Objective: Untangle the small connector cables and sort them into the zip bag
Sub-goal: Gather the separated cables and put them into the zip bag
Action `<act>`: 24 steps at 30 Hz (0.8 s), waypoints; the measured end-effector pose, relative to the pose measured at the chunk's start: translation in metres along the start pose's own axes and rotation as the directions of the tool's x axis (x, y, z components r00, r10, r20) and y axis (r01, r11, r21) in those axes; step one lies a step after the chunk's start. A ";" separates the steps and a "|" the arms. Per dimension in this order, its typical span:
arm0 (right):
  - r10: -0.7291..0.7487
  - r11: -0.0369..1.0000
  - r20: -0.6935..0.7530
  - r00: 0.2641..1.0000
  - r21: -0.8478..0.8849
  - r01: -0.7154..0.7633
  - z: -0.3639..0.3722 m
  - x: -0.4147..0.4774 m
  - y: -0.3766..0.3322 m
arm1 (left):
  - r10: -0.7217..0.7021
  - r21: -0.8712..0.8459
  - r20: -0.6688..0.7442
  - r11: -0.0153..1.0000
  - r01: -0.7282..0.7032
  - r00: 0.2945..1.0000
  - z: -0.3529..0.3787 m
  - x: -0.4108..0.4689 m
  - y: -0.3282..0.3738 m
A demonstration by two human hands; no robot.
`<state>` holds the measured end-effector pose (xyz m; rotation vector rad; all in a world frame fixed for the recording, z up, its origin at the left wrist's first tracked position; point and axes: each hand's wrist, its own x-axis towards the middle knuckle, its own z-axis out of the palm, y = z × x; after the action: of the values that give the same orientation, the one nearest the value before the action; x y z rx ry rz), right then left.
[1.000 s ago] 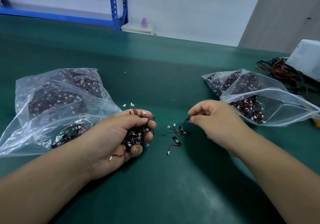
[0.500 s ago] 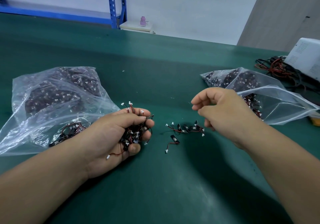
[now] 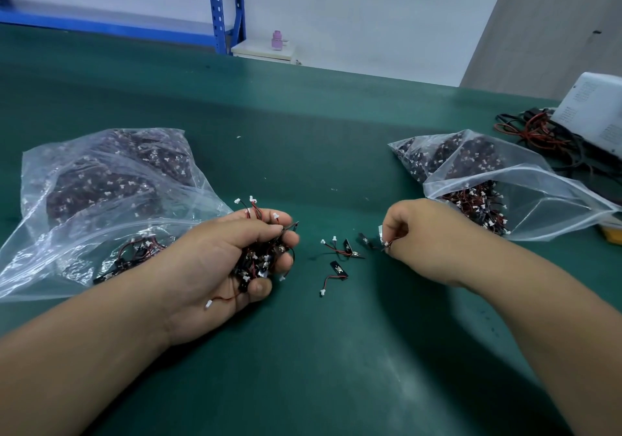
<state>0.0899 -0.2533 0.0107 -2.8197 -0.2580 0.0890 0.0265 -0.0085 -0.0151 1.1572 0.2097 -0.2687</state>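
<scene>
Worktop [image 3: 336, 351]: a green surface that carries two clear plastic bags, loose cables and both forearms.
Left bag [image 3: 43, 243]: the larger one, crumpled, lying on the left. It is packed with dark red-and-black connector cables with white plugs, and a few lie near its mouth beside the left wrist.
Zip bag [image 3: 555, 206]: on the right, with its mouth gaping toward the right hand. A heap of the same cables sits inside, just behind that hand.
White device [image 3: 595, 112]: at the far right edge, lying on a tangle of thicker red and black leads [image 3: 538, 132].
Left grip [image 3: 215, 260]: palm turned inward, fingers curled round a clump of cables [image 3: 259, 260] whose plugs stick out above and below.
Right grip [image 3: 424, 237]: fingertips pinching a single cable [image 3: 387, 243] low over the worktop.
Loose cables [image 3: 340, 253]: a few lying apart on the worktop between the two hands.
</scene>
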 end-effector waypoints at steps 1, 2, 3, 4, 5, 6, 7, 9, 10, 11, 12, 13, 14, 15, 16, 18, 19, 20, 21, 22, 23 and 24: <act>0.006 0.999 -0.002 1.000 0.035 -0.006 0.000 0.000 0.000 | -0.002 -0.001 -0.003 1.000 0.002 1.000 0.000 0.000 0.000; 0.006 0.997 0.002 1.000 0.082 -0.006 -0.001 0.000 -0.001 | -0.002 -0.002 -0.007 1.000 0.002 1.000 0.000 0.000 0.000; 0.003 0.991 0.004 1.000 0.134 -0.003 -0.002 -0.001 -0.003 | -0.003 -0.003 -0.009 1.000 0.003 1.000 0.000 0.000 0.000; -0.005 0.984 -0.003 1.000 0.179 0.006 -0.003 -0.001 -0.004 | -0.003 -0.003 -0.011 1.000 0.003 1.000 0.000 0.000 0.000; -0.019 0.978 -0.020 1.000 0.206 0.023 -0.004 -0.002 -0.006 | -0.004 -0.004 -0.012 1.000 0.004 1.000 0.000 0.000 0.000; -0.036 0.975 -0.039 0.999 0.218 0.044 -0.006 -0.003 -0.008 | -0.006 -0.004 -0.011 1.000 0.006 1.000 0.000 0.000 0.000; -0.053 0.970 -0.054 0.997 0.234 0.065 -0.007 -0.004 -0.009 | -0.008 -0.004 -0.009 1.000 0.008 1.000 0.000 0.000 0.000; -0.072 0.948 -0.074 0.995 0.305 0.092 -0.010 -0.006 -0.012 | -0.009 -0.007 -0.001 1.000 0.009 1.000 -0.002 0.001 0.000; -0.072 0.929 -0.087 0.994 0.357 0.098 -0.012 -0.007 -0.014 | -0.007 -0.006 0.003 1.000 0.007 1.000 -0.003 0.002 -0.001; -0.068 0.909 -0.106 0.992 0.403 0.106 -0.013 -0.008 -0.015 | -0.002 -0.003 0.009 1.000 0.002 1.000 -0.004 0.002 -0.001; -0.062 0.890 -0.131 0.989 0.440 0.114 -0.014 -0.008 -0.016 | 0.004 0.001 0.016 1.000 -0.004 1.000 -0.004 0.004 -0.002; -0.054 0.871 -0.153 0.987 0.476 0.121 -0.015 -0.007 -0.017 | 0.008 0.004 0.022 1.000 -0.008 1.000 -0.005 0.004 -0.002; -0.041 0.846 -0.167 0.985 0.519 0.123 -0.017 -0.007 -0.019 | 0.012 0.005 0.027 1.000 -0.012 1.000 -0.005 0.006 -0.003; -0.025 0.813 -0.169 0.985 0.570 0.119 -0.018 -0.007 -0.020 | 0.015 0.005 0.027 1.000 -0.015 1.000 -0.006 0.007 -0.003; -0.008 0.772 -0.162 0.987 0.626 0.109 -0.020 -0.006 -0.021 | 0.017 0.004 0.027 1.000 -0.017 0.999 -0.007 0.008 -0.004; 0.023 0.676 -0.147 0.989 0.731 0.093 -0.023 -0.007 -0.023 | 0.018 0.000 0.029 1.000 -0.018 0.999 -0.008 0.010 -0.004; 0.037 0.629 -0.140 0.989 0.773 0.086 -0.023 -0.008 -0.023 | 0.019 -0.001 0.032 1.000 -0.019 0.999 -0.009 0.011 -0.005; 0.054 0.589 -0.128 0.990 0.805 0.072 -0.023 -0.009 -0.023 | 0.021 -0.002 0.034 1.000 -0.021 0.999 -0.010 0.011 -0.005; 0.072 0.559 -0.110 0.991 0.827 0.051 -0.022 -0.009 -0.023 | 0.022 -0.003 0.035 1.000 -0.022 0.999 -0.010 0.011 -0.005; 0.081 0.542 -0.087 0.993 0.840 0.029 -0.020 -0.010 -0.023 | 0.023 -0.004 0.035 1.000 -0.022 0.999 -0.010 0.011 -0.005; 0.078 0.537 -0.062 0.995 0.843 0.010 -0.017 -0.010 -0.024 | 0.022 -0.005 0.033 1.000 -0.022 0.999 -0.010 0.011 -0.005; 0.060 0.551 -0.034 0.998 0.835 -0.005 -0.015 -0.011 -0.025 | 0.022 -0.005 0.031 1.000 -0.022 0.999 -0.010 0.011 -0.005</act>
<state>0.0759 -0.2367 0.0325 -1.8411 -0.0971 0.1019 0.0351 -0.0023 -0.0268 1.1495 0.1701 -0.2669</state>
